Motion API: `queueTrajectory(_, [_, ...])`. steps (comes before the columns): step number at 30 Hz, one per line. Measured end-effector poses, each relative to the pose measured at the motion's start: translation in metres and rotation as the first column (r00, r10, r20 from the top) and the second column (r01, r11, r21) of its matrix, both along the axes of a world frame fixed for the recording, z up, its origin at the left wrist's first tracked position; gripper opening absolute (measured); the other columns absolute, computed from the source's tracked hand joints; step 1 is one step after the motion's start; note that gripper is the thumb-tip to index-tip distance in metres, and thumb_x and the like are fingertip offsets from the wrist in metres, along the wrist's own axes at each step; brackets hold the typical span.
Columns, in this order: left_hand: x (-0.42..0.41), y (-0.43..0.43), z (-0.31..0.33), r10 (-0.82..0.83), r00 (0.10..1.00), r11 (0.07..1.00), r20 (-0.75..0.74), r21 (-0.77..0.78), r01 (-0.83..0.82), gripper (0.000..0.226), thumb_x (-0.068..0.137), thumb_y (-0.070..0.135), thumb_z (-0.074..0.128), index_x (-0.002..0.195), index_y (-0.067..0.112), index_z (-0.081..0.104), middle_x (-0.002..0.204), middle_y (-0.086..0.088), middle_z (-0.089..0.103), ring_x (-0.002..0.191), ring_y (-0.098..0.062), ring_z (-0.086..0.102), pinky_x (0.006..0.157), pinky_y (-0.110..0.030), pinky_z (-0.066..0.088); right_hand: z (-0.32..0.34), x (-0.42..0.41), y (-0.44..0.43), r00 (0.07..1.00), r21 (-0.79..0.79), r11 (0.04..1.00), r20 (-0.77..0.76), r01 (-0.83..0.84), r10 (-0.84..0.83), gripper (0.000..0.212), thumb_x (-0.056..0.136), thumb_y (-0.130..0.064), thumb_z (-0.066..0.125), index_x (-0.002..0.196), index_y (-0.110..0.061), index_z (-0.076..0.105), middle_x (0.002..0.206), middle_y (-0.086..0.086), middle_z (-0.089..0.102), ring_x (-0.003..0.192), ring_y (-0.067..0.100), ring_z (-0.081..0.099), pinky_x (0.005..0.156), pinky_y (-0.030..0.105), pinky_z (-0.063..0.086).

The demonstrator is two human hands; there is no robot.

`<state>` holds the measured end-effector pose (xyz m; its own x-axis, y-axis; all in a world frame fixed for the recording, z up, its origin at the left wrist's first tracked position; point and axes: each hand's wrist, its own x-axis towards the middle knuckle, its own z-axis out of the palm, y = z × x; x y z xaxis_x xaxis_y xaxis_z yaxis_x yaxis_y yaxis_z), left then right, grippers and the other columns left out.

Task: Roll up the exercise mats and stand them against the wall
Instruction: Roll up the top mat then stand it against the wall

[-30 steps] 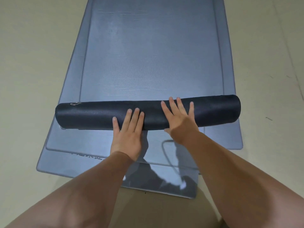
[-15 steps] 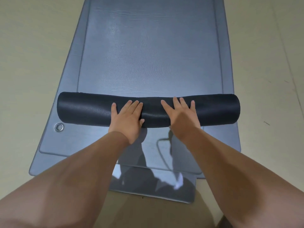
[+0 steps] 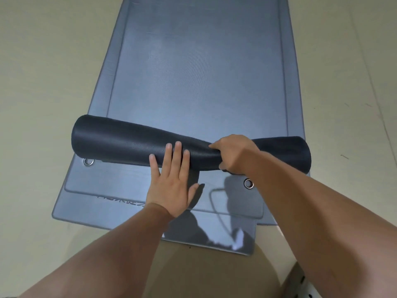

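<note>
Rolling step judged under way, early: the dark roll (image 3: 120,140) lies crosswise on the stacked mats (image 3: 71,214), with most of the top mat (image 3: 197,72) flat on the far side of the grip. Left of the grip the roll is fat and loose, its end overhanging a metal grommet (image 3: 88,161) in the stack. The left hand (image 3: 171,181) is laid flat just left of the grip, fingers (image 3: 177,155) straight on the near face of the roll, nothing grasped. It is likely placed as a stop so the roll is not let unwind. The right hand (image 3: 234,153) is clenched round the roll and the foam is squeezed to a waist there, probably to tighten a slack core. A second grommet (image 3: 248,183) is seen on the near side of the grip, beside the wrist. Right of the grip the roll flares back out. Uneven diameter is the risk: a coned roll would be expected to telescope and stand badly. No wall is shown.
</note>
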<state>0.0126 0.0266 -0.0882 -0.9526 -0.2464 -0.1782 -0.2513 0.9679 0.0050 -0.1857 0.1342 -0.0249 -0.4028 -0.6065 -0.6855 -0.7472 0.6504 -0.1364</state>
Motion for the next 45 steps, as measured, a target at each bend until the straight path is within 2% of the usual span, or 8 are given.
queueTrajectory(4, [-0.003, 0.0, 0.006, -0.014, 0.999, 0.999, 0.031, 0.044, 0.013, 0.086, 0.095, 0.057, 0.034, 0.157, -0.002, 0.024, 0.164, -0.029, 0.02, 0.153, -0.046, 0.015, 0.118, -0.071, 0.006, 0.022, -0.009, -0.007, 0.987, 0.101, 0.993, 0.153, -0.062, 0.046, 0.044, 0.087, -0.026, 0.078, 0.129, -0.022, 0.066, 0.109, -0.002, 0.065, 0.1, 0.023, 0.061, 0.084, 0.035, 0.05])
queueTrajectory(11, [-0.051, -0.014, 0.007, 0.072, 0.991, 0.994, 0.109, 0.073, -0.08, 0.074, 0.103, 0.051, 0.014, 0.162, 0.007, 0.005, 0.169, -0.019, 0.005, 0.155, -0.038, 0.0, 0.121, -0.065, -0.003, 0.014, -0.029, -0.007, 0.974, 0.088, 0.989, 0.18, 0.123, -0.137, 0.077, 0.095, -0.032, 0.07, 0.161, -0.027, 0.03, 0.152, 0.005, 0.048, 0.133, 0.028, 0.048, 0.106, 0.04, 0.041])
queueTrajectory(14, [-0.072, -0.025, 0.014, 0.066, 0.991, 0.992, 0.117, 0.103, -0.079, 0.073, 0.105, 0.053, 0.011, 0.162, 0.011, -0.004, 0.17, -0.014, -0.003, 0.156, -0.034, -0.007, 0.122, -0.062, -0.008, 0.004, -0.013, 0.012, 0.981, -0.088, 0.977, 0.0, 0.195, -0.196, 0.087, 0.1, -0.045, 0.059, 0.167, -0.03, 0.005, 0.172, 0.007, 0.019, 0.159, 0.031, 0.012, 0.127, 0.057, 0.012])
queueTrajectory(18, [-0.105, -0.042, 0.02, 0.079, 0.983, 0.983, 0.165, 0.154, -0.105, 0.069, 0.105, 0.052, 0.008, 0.163, 0.015, 0.0, 0.171, -0.009, 0.003, 0.157, -0.029, -0.002, 0.123, -0.059, -0.005, -0.021, 0.042, 0.033, 0.895, -0.336, 0.931, -0.36, 0.14, -0.264, 0.095, 0.092, -0.063, 0.06, 0.166, -0.018, 0.02, 0.172, 0.018, 0.014, 0.159, 0.041, 0.007, 0.124, 0.068, 0.006])
queueTrajectory(26, [-0.155, -0.064, 0.028, 0.109, 0.98, 0.981, 0.169, 0.14, -0.134, 0.068, 0.105, 0.05, 0.006, 0.163, 0.014, 0.01, 0.171, -0.006, 0.01, 0.158, -0.026, -0.002, 0.122, -0.065, -0.004, -0.069, 0.038, 0.02, 0.882, -0.223, 0.964, -0.411, 0.148, -0.23, 0.121, 0.083, -0.092, 0.032, 0.157, -0.016, -0.026, 0.166, 0.02, -0.034, 0.154, 0.045, -0.027, 0.121, 0.072, -0.006])
queueTrajectory(31, [-0.126, -0.054, 0.016, 0.109, 0.981, 0.988, -0.16, 0.128, -0.089, 0.072, 0.102, 0.049, 0.015, 0.16, 0.008, 0.023, 0.169, -0.011, 0.019, 0.157, -0.032, 0.007, 0.122, -0.064, 0.003, -0.08, -0.006, 0.001, 0.876, -0.29, 0.94, -0.387, 0.182, -0.289, 0.135, 0.065, -0.101, 0.028, 0.166, -0.019, -0.006, 0.174, 0.019, -0.005, 0.16, 0.042, -0.005, 0.122, 0.072, 0.004])
queueTrajectory(37, [-0.138, -0.07, 0.003, 0.069, 0.98, 0.995, 0.188, 0.06, -0.082, 0.122, 0.078, 0.074, 0.048, 0.16, 0.008, -0.013, 0.168, -0.013, -0.02, 0.154, -0.033, -0.022, 0.119, -0.068, -0.007, -0.067, -0.049, -0.025, 0.915, -0.197, 0.965, -0.331, 0.173, -0.232, 0.158, 0.051, -0.099, 0.063, 0.163, -0.024, -0.018, 0.172, 0.013, -0.019, 0.159, 0.038, -0.017, 0.121, 0.069, -0.009])
queueTrajectory(45, [-0.182, -0.099, 0.011, 0.011, 0.94, 0.998, 0.341, 0.049, -0.029, 0.16, 0.051, 0.085, 0.075, 0.159, 0.007, -0.013, 0.169, -0.012, -0.014, 0.155, -0.032, -0.017, 0.118, -0.067, -0.007, -0.058, -0.061, -0.032, 0.88, -0.183, 0.983, -0.472, -0.03, -0.061, 0.123, 0.079, -0.059, 0.079, 0.166, -0.025, -0.002, 0.173, 0.015, 0.007, 0.159, 0.039, 0.008, 0.124, 0.069, 0.006])
